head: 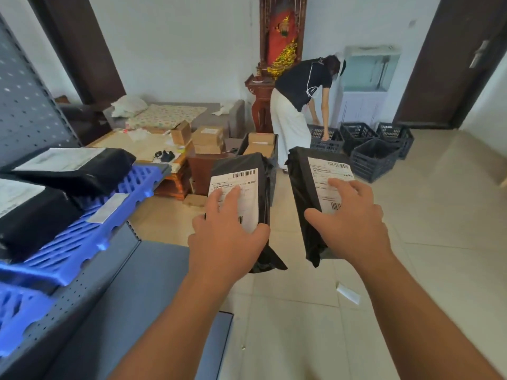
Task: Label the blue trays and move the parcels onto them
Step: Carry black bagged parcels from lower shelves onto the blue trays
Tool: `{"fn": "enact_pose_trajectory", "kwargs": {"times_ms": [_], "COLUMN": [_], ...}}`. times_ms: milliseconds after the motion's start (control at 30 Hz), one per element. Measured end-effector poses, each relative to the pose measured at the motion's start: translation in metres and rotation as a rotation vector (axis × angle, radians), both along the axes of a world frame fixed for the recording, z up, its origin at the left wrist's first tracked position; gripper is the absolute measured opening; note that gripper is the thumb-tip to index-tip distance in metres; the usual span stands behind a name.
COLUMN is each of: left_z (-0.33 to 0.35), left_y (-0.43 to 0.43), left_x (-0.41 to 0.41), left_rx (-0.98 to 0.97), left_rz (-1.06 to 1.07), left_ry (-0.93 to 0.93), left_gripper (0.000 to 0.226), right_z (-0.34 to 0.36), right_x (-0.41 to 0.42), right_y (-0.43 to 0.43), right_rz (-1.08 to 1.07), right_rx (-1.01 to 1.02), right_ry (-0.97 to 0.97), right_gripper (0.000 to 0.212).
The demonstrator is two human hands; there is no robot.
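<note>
Left hand [227, 237] curled round left parcel [242, 163], right hand [354, 220] curled round right parcel [300, 185]; both midair, apart; two other parcels [74, 174] lie on blue tray [82, 242].

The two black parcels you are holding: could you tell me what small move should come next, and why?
Probably swing the left hand and its parcel left onto the blue tray: it bears a label and shows bare slats. The right hand grips a second parcel.
</note>
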State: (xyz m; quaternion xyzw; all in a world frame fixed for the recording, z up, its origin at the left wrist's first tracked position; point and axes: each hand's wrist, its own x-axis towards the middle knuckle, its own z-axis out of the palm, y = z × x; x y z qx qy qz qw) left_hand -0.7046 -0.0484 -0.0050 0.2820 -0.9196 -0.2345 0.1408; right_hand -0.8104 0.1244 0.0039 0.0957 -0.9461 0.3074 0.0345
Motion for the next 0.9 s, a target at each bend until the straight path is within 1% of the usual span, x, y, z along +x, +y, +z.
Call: {"fn": "enact_pose_trajectory", "kwargs": {"times_ms": [233,433,567,700,900], "left_z": [0.013,0.040,0.055,0.065,0.080], "left_y": [-0.029,-0.041,-0.052,-0.063,-0.087], "left_x": [-0.061,-0.114,-0.132,-0.127,-0.085], "left_rx": [-0.075,-0.159,-0.191,-0.212,-0.235], "left_rz": [0.098,0.247,0.358,0.493,0.697], "left_ry": [0.035,0.052,0.068,0.094,0.119], "left_gripper": [0.081,0.080,0.080,0.079,0.079], "right_z": [0.004,0.030,0.045,0.050,0.062], "right_x": [-0.082,-0.157,-0.190,-0.201,-0.173], "right_y": [-0.042,-0.076,-0.102,-0.137,-0.202], "right_rz": [0.117,0.266,0.385,0.529,0.754], "right_rx": [-0.078,-0.195,-0.220,-0.292,-0.357], "right_ry": [0.025,0.047,0.069,0.054,0.039], "right_gripper": [0.078,0.077,0.077,0.079,0.079]}}
